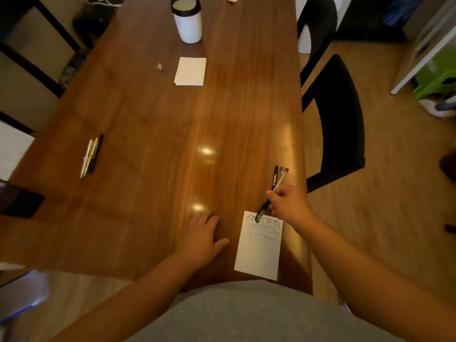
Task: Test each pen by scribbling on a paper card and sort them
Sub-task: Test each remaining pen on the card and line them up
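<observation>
Right hand (288, 203): I see it curled round a bundle of pens (274, 180), seemingly three, tips touching the paper card's (259, 253) far edge.
Left hand (199, 235): flat and relaxed on the table (160, 132), just left of the card, holding nothing.
Card: near right; three rows of loops.
Done: I judge three tests made; another pen group (91, 156) lies well left.
Left: I'd say the bundle needs sorting.

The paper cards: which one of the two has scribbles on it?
The near card, under the pens in the right hand: it bears three rows of loops. The far one by the white cup is blank.
</observation>
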A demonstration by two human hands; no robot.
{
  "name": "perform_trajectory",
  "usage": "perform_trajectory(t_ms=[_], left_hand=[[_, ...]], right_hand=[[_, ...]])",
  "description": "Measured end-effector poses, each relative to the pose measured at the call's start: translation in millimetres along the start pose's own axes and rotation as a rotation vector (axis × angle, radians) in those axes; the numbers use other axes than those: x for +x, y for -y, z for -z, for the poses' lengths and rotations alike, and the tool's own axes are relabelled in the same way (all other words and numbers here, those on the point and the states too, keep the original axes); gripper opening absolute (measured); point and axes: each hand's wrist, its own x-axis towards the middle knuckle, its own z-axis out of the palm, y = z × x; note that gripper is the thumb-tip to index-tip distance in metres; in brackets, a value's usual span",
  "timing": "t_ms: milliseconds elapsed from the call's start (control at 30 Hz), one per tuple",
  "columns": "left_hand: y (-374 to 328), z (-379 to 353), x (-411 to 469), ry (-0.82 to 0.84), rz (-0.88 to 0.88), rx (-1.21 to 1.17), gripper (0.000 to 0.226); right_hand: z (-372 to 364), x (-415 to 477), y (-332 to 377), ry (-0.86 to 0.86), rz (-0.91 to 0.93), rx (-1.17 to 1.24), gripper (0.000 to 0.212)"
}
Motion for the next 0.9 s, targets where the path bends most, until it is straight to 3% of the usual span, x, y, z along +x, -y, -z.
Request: perform_trajectory(t_ms=[100, 233, 533, 900], left_hand=[[30, -9, -10, 0.031, 0.004, 0.193, 0.083], [42, -13, -13, 0.038, -0.030, 0.231, 0.086], [47, -20, -13, -0.005, -0.021, 0.229, 0.087], [56, -27, -14, -0.039, -0.050, 0.211, 0.085]], right_hand=[[-7, 24, 5, 0.022, 0.003, -0.203, 0.025], [-20, 45, 17, 0.037, 0.039, -0.434, 0.031], [-42, 69, 23, -0.044, -0.031, -0.645, 0.035], [-51, 71, 13, -0.080, 0.025, -0.855, 0.038]])
